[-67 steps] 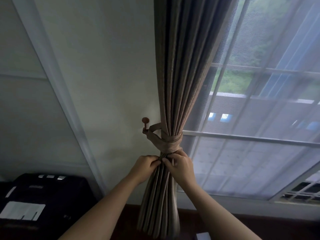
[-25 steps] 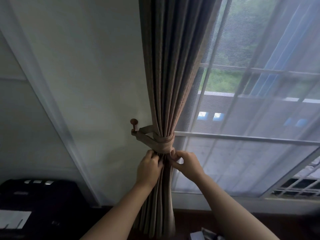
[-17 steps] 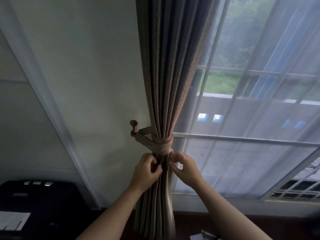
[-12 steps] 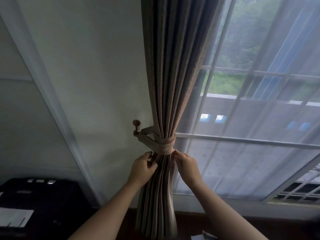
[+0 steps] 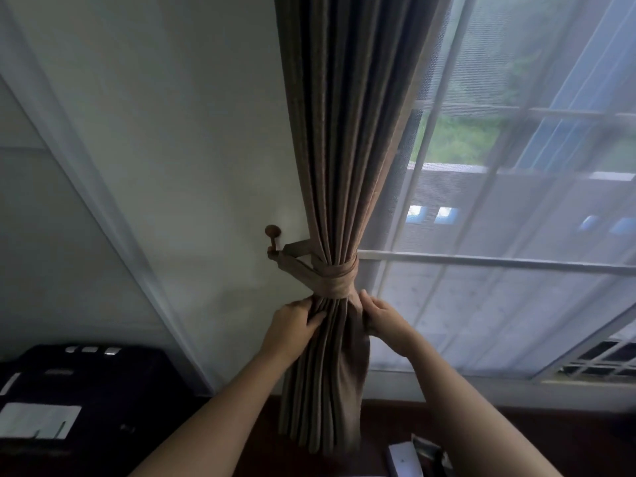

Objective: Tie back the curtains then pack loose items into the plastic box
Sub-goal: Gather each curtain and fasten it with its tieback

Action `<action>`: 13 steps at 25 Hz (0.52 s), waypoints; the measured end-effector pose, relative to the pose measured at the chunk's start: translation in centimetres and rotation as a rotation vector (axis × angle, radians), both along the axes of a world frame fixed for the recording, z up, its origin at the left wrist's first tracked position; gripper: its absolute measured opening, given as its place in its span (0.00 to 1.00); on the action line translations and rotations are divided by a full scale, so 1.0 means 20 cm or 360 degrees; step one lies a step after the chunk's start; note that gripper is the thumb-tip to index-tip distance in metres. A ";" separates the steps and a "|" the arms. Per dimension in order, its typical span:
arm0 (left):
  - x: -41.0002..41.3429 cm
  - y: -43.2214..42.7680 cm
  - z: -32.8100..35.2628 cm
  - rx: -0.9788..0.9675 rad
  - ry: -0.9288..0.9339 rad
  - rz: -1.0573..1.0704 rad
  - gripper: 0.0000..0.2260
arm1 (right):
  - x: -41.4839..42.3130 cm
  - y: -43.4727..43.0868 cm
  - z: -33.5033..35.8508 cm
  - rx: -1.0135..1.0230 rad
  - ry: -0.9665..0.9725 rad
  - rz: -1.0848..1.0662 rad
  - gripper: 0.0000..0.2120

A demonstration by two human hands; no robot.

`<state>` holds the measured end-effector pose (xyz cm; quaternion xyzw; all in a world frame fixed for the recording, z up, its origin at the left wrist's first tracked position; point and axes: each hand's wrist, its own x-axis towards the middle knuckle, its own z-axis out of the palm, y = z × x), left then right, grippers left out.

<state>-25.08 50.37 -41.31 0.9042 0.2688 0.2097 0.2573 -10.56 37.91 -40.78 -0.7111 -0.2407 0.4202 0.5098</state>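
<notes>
A brown pleated curtain [image 5: 344, 132] hangs in the middle, gathered into a bundle. A matching tieback band [image 5: 332, 282] wraps around it and runs to a round-knobbed wall hook [image 5: 273, 235] on the left. Just below the band, my left hand [image 5: 292, 327] pinches the folds on the bundle's left side. My right hand [image 5: 382, 318] grips the folds on its right side. The plastic box is not in view.
A sheer white curtain [image 5: 516, 235] covers the window on the right. A black printer [image 5: 79, 390] with white paper stands at the lower left. Small loose items [image 5: 413, 457] lie on the dark surface at the bottom edge. A white wall trim [image 5: 103, 218] slants down the left.
Both hands have spread apart from the front of the bundle to its two sides just under the band. The folds below the tieback have fanned out wider.
</notes>
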 end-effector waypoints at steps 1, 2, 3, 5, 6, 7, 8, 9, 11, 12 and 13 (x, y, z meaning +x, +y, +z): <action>0.00 0.00 0.00 0.0006 0.0010 0.0004 0.14 | 0.02 0.00 -0.02 -0.0007 0.0057 0.0087 0.21; -0.01 0.00 -0.01 -0.0003 0.0008 0.0014 0.13 | 0.02 0.00 -0.03 -0.0002 0.0053 0.0159 0.22; -0.01 -0.01 -0.01 -0.0024 -0.0005 0.0027 0.12 | 0.03 0.02 -0.04 -0.0003 -0.0016 0.0177 0.23; -0.01 -0.01 0.00 -0.0048 -0.0034 0.0037 0.11 | 0.02 0.05 -0.03 0.0062 -0.0166 0.0057 0.20; -0.01 -0.01 0.01 -0.0040 -0.0036 0.0032 0.11 | 0.02 0.06 -0.03 0.0106 -0.0229 -0.0027 0.17; -0.01 -0.01 0.01 -0.0027 -0.0021 0.0021 0.11 | 0.01 0.06 -0.03 0.0116 -0.0334 -0.0085 0.16; 0.00 -0.01 0.02 -0.0019 0.0005 0.0005 0.11 | 0.00 0.06 -0.04 0.0114 -0.0468 -0.0126 0.16; 0.00 -0.01 0.02 -0.0015 0.0027 -0.0010 0.11 | -0.02 0.06 -0.03 0.0069 -0.0620 -0.0137 0.17; 0.01 -0.02 0.02 -0.0021 0.0070 -0.0035 0.12 | -0.04 0.08 -0.03 -0.0039 -0.0857 -0.0159 0.19; 0.01 -0.02 0.03 -0.0023 0.0089 -0.0054 0.13 | -0.04 0.10 -0.02 -0.0081 -0.0939 -0.0173 0.19; 0.02 -0.01 0.03 -0.0009 0.0095 -0.0070 0.13 | -0.04 0.11 0.00 -0.0130 -0.1002 -0.0171 0.19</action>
